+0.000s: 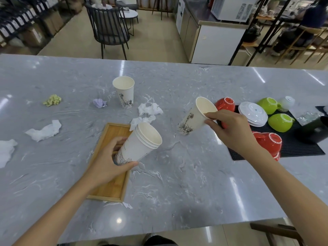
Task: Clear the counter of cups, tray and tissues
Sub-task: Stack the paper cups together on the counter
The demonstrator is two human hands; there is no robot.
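The flat rectangular wooden tray [113, 185] lies on the grey marbled bench [177, 183], and everything else is placed from it. Over the tray's far end, the left hand [110, 162] holds a nested stack of white printed paper cups [140, 144], tilted with the mouths up and to the right; its fingers [119, 142] and thumb are wrapped tight round the lower part of the stack. To the right of the tray and further back, the right hand [230, 126] grips a single white paper cup with a line drawing [197, 116] by its rim, thumb inside the mouth and the other fingers closed on the outside wall; the cup leans, and I cannot tell whether its base touches the bench.

Beyond the tray stands a third white paper cup [124, 91], upright and untouched. Two crumpled white tissues [150, 109] lie between that cup and the tray's far right corner. A crumpled lilac tissue [100, 103] sits just left of the upright cup, a crumpled yellow-green tissue [52, 100] well to the left of it. Left of the tray lie a larger white tissue [44, 131] and another at the bench's left edge [6, 151]. Far right of the tray, a black ribbed mat [292, 148] carries upturned red and green ceramic cups [280, 121] and white saucers [253, 113].
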